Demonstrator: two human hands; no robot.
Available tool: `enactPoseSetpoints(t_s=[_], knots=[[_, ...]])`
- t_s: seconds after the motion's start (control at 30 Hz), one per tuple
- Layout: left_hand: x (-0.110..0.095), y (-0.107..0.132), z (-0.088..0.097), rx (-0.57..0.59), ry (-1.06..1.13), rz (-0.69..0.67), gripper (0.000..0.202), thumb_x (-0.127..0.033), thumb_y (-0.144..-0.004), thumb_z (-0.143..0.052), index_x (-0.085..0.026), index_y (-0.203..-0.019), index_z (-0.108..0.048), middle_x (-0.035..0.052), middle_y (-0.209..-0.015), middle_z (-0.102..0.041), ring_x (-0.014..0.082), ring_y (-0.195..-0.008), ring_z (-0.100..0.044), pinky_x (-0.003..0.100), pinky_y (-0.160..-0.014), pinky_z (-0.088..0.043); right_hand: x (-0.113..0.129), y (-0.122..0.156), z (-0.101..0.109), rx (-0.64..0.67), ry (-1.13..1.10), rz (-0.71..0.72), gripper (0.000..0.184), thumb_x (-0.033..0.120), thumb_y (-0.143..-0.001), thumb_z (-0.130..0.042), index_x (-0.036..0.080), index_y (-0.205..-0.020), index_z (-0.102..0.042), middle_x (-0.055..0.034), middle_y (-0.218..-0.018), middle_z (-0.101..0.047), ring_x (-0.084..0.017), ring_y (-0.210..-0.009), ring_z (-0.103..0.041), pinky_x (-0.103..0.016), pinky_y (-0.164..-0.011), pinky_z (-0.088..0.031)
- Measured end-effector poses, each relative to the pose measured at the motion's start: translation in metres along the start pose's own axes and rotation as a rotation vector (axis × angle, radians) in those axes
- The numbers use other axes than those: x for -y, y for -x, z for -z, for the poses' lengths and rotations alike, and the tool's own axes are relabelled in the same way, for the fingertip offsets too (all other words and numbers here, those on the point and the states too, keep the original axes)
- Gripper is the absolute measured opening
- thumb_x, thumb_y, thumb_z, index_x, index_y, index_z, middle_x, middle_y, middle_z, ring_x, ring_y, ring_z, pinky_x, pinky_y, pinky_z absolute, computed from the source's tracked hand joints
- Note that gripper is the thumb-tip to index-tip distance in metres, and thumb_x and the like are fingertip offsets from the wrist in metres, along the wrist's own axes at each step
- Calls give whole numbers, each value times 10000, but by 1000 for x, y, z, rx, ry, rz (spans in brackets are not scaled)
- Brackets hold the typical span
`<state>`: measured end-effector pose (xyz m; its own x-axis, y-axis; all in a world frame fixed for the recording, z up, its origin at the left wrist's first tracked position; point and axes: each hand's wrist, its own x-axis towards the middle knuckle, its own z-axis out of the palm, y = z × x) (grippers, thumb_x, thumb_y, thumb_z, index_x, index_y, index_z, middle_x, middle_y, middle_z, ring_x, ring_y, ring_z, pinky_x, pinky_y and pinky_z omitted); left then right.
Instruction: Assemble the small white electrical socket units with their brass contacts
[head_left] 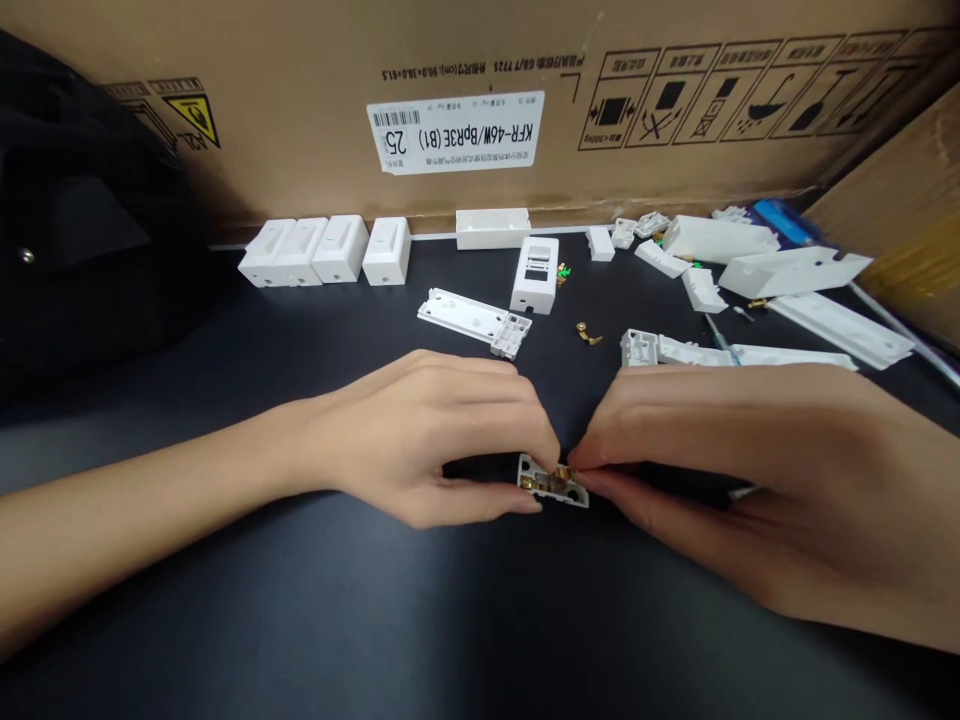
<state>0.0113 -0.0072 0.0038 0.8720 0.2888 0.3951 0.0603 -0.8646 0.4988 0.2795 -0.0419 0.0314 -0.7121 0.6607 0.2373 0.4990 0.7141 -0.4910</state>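
Plastic base [559,497], pinched by the left hand [442,420], may tip if the right hand [802,460], pinching a brass strip [564,474], presses unevenly.

On the large cardboard box [292,130] all print stands upside down. Its white label [457,133] carries the model "KFR-46W/BpR3E(B1)", and near the barcode [396,118] is the number "25". Directly on the cardboard can be read "GB/T 7725" and the dimensions "90.0×38.0×61.5", marked with "(cm)". A yellow triangle sign [193,117] has "A2L" next to it. Among the framed handling signs [716,95] are an umbrella, a glass and arrows; the smaller characters are too blurred to read.
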Motion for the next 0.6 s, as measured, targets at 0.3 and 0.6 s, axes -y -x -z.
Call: enactPoseSetpoints(t_s=[0.3, 0.6], knots=[[1, 0, 0, 28, -77, -15, 116, -302, -1081, -696, -215, -1018, -740, 69, -1042, -801, 181, -899, -756, 286, -800, -588, 1, -1, -1, 67, 120, 136, 242, 185, -1028, -561, 241, -859, -725, -5, -777, -645, -153, -612, -560, -333, -514, -410], [1, 2, 0, 29, -91, -7, 123, -306, -1081, -681, -263, -1038, -788, 66, -1081, -804, 206, -950, -778, 307, -837, -617, -2, 1, -10, 22, 139, 156, 240, 176, -1047, -535, 246, -896, -708, -11, -797, -640, -153, -607, -539, -364, -514, -384]])
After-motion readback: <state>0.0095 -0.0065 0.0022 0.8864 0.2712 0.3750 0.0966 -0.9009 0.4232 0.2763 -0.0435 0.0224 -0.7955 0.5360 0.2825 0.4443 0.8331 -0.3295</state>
